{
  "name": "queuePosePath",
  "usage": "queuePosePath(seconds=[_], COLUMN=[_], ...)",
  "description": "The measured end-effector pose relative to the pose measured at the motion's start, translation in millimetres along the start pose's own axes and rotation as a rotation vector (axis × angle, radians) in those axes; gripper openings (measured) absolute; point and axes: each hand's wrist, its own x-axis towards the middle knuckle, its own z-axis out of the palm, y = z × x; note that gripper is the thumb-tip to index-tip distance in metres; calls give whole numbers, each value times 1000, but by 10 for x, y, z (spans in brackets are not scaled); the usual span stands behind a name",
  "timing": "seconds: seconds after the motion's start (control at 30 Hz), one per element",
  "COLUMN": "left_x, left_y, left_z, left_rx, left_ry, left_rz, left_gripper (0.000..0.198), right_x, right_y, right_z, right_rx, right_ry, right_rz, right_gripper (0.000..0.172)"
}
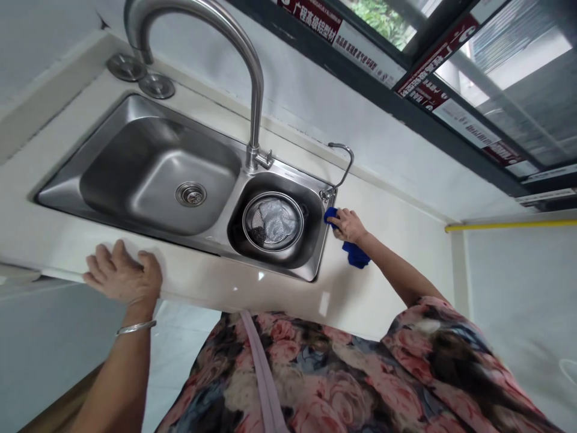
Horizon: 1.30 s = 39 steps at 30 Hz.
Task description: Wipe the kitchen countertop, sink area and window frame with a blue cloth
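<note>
A blue cloth point(356, 255) is bunched in my right hand point(349, 225), which presses it at the right rim of the steel sink point(211, 243), close to the base of the small curved tap point(348, 165). Part of the cloth hangs out below the palm onto the counter. My left hand point(124, 273) rests on the front edge of the white counter point(198, 261), fingers spread, holding nothing. In the smaller right basin sits a round perforated metal strainer point(295, 231) with a crumpled, clear plastic-looking piece point(276, 219) and a small dark clump in it.
A tall arched faucet point(256, 96) rises between the two basins. The left basin point(157, 180) has a drain point(191, 194). Two round metal drain covers point(157, 86) lie at the back left corner. A dark window frame point(360, 48) and a yellow pipe point(509, 225) run along the walls.
</note>
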Motion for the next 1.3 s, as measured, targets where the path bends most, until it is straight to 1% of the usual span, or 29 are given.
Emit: queuePosePath(seconds=[0.1,0.27,0.37,0.47,0.63,0.77,0.9,1.0,1.13,1.3], left_x=[-4,1,11,13,-2,7,19,19,16,13], left_y=[17,82,92,81,77,90,101,103,103,108], left_z=[-16,-70,-83,-85,-89,-88,-93,-98,-96,-93], left_rx=[15,28,49,69,59,88,92,80,64,40], left_ry=[-3,-24,-26,-39,-66,-57,-51,-54,-57,-54], left_rz=[4,-28,-24,-14,-11,-20,-37,-39,-46,-52], left_gripper=[68,66,68,68,68,69,69,69,69,68], right_x=[143,516,699,791,806,780,751,740,704,551], right_y=[188,495,591,638,701,709,710,704,617,416], right_z=[-42,-143,-205,-221,-127,-28,12,10,12,17], right_rx=[1,-14,-55,-82,-33,3,25,35,8,-15], right_ry=[3,18,21,41,79,120,128,115,110,96], right_rz=[78,186,187,155,177,205,178,141,144,173], right_gripper=[59,63,59,51,50,54,59,59,55,53])
